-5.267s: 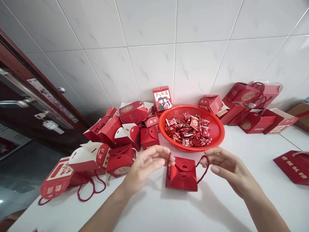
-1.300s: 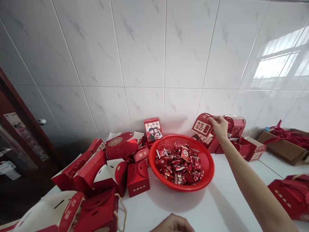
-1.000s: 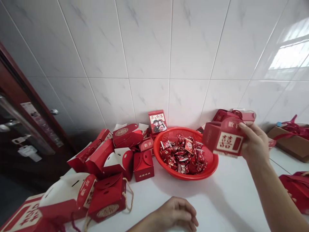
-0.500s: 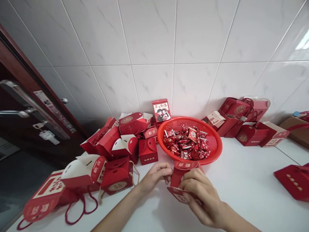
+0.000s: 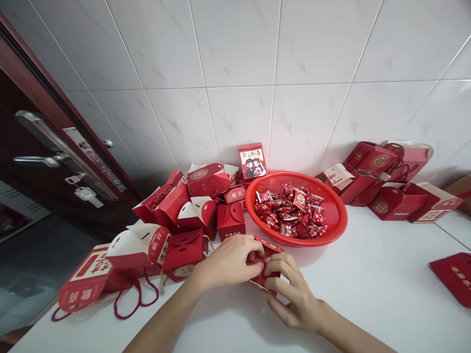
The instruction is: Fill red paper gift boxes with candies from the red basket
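Note:
A small red candy box [image 5: 271,248] stands on the white table in front of me, mostly covered by my hands. My left hand [image 5: 235,260] reaches over its left side, fingers curled down on the folded panels. From the right, my right hand [image 5: 290,289] grips it, with the fingers bent over the top and the thumb low at the near side. The fingertips of both hands meet over the middle of the box. Just behind it sits a red plastic basket [image 5: 333,223] holding wrapped candies [image 5: 290,211].
Several red gift boxes [image 5: 195,215] crowd the left side, some with rope handles. More red boxes [image 5: 395,201] stand at the back right against the tiled wall [image 5: 243,117]. A flat red bag [image 5: 456,279] lies at the right. A door with keys [image 5: 87,195] is at the left.
My left hand has moved right from beside the box onto it. The box has turned, and my right hand's fingers have shifted toward its top. The camera view has swung slightly left.

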### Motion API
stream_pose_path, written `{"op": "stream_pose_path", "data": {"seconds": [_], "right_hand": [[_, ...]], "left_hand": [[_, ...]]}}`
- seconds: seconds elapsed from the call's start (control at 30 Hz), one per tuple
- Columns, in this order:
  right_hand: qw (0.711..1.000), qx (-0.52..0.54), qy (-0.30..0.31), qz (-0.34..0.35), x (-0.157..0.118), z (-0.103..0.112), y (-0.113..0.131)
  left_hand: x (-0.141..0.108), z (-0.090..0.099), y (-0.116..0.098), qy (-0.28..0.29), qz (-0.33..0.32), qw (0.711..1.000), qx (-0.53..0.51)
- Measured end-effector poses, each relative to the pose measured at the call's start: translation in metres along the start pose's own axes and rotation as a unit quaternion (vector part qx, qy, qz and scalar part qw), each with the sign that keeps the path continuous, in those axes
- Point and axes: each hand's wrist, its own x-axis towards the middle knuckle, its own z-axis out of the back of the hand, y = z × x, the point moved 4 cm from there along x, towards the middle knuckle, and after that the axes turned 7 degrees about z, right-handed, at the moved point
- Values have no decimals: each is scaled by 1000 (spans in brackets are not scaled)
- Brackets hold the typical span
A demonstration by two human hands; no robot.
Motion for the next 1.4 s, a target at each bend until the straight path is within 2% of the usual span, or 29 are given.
{"op": "stream_pose_path", "data": {"seconds": [0.13,0.27,0.4,0.47,0.53,0.7,0.8,0.93,1.03,1.23,1.3,1.4], "right_hand": [[999,46,26,8,2,0,-3],[997,47,66,-10,4,2,-7],[979,57,196,-31,20,7,-10],[964,32,260,-42,30,10,-9],[954,-5,295,-49,40,12,-7],[937,-95,332,-59,55,9,0],[924,-106,360,-71,59,8,3],[927,-92,354,-83,61,18,2],[932,-81,341,-91,60,29,0],[938,5,330,-103,55,45,-5],[939,-5,328,-104,51,43,-5],[944,-86,310,-73,48,36,-2]], "left_hand": [[6,2,-4,48,-14,997,64],[9,3,-6,71,-30,994,71],[13,2,-5,103,-25,988,113],[15,2,-4,110,-14,985,135],[16,2,-3,119,0,981,155],[18,-1,-1,119,36,974,188],[19,-6,-1,118,50,973,192],[18,-14,-7,136,51,977,154],[18,-15,-11,126,38,982,138],[18,-21,-4,118,26,989,89],[19,-22,-3,119,12,990,76],[19,-20,-4,113,-11,992,47]]}}
